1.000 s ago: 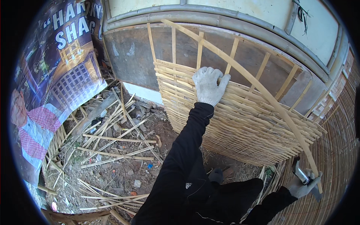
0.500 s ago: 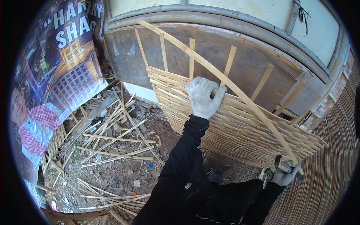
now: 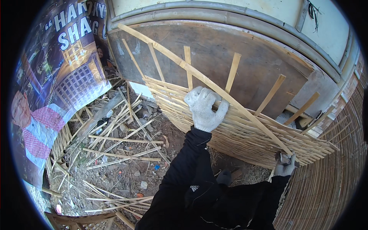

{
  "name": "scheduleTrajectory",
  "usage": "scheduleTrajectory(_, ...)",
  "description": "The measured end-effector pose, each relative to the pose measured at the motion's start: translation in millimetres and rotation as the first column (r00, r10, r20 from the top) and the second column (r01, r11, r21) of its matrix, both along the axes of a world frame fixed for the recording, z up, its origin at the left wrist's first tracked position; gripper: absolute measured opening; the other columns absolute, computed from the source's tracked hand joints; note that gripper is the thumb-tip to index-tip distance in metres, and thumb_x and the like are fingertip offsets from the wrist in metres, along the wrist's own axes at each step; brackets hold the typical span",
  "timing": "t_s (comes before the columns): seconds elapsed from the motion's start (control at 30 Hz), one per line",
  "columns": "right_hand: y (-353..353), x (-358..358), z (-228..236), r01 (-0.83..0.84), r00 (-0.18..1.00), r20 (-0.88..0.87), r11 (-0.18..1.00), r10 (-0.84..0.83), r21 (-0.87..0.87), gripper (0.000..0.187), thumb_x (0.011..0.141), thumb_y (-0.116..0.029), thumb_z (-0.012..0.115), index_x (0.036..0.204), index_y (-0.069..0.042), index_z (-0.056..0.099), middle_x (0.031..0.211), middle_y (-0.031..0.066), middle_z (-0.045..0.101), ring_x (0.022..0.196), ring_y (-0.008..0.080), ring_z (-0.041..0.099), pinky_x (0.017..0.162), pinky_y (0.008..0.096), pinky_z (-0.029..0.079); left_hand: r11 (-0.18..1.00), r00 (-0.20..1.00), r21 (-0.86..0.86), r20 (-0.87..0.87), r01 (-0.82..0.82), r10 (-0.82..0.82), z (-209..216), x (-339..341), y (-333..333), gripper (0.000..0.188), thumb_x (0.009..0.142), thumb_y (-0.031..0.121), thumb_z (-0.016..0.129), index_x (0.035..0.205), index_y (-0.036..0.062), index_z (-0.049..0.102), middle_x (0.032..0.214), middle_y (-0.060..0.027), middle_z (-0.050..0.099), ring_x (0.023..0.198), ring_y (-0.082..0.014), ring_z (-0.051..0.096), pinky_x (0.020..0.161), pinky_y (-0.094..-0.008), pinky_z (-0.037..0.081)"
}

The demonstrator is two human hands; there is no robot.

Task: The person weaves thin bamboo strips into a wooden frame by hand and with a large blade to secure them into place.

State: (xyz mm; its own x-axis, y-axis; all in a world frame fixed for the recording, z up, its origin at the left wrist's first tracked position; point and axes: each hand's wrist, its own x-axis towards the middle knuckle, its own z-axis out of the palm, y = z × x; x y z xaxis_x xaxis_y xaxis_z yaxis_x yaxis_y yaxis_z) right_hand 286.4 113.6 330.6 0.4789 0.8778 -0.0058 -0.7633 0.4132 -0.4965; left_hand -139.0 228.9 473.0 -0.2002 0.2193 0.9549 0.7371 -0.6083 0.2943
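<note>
Pale split bamboo makes up the woven panel (image 3: 234, 132), its thin horizontal slats rippling over and under flat stakes (image 3: 232, 73) whose bare, square-cut ends stand above the weave. It leans in the middle, just in front of a smooth, stained brown board (image 3: 249, 44), its long axis running from far left to near right.

A long flat strip (image 3: 203, 79), smooth and slightly bowed, lies diagonally across the stakes, one end pointing far left above the weave, the other reaching the right hand (image 3: 285, 165) at the panel's near right. That knit-gloved hand is closed around the strip's end, along with a small dark, shiny object (image 3: 284, 158) too indistinct to name. The left hand (image 3: 207, 109), in a coarse pale glove, is half curled, gripping the panel's upper edge, thumb spread to the right.

Its fingertips are hidden beyond the edge, the panel's lower middle is covered by the black sleeve (image 3: 184, 153), and the reed mat (image 3: 326, 184) at right is cut off by the dark rim
</note>
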Motion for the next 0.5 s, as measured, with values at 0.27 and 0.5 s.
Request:
scheduleTrajectory(0.27,-15.0,-6.5,55.2,0.117,0.987,0.124,0.982,-0.099,-0.146,0.032,0.109,-0.041,0.043,0.112,-0.014,0.059,0.087,0.0005,0.063,0.076,0.0154,0.064,0.082,0.0482,0.058,0.996,0.996,0.002,0.003,0.09,-0.09,0.9,-3.9,9.2,0.018,0.077,0.018,0.078,0.07,0.0142,0.061,0.072,-0.003,0.055,0.075,-0.027,0.054,0.074,-0.0431,0.037)
scheduleTrajectory(0.5,-53.7,20.3,123.5,0.09,0.976,0.179,0.977,-0.125,0.193,0.024,0.107,-0.031,0.053,0.109,-0.007,0.057,0.089,0.0039,0.061,0.073,0.0107,0.061,0.065,0.0248,0.059,0.995,0.997,-0.054,0.003,0.079,-0.079,-0.8,-4.5,14.0,0.018,0.079,0.019,0.078,0.07,0.0152,0.062,0.072,-0.0023,0.055,0.077,-0.0271,0.054,0.074,-0.0431,0.037)
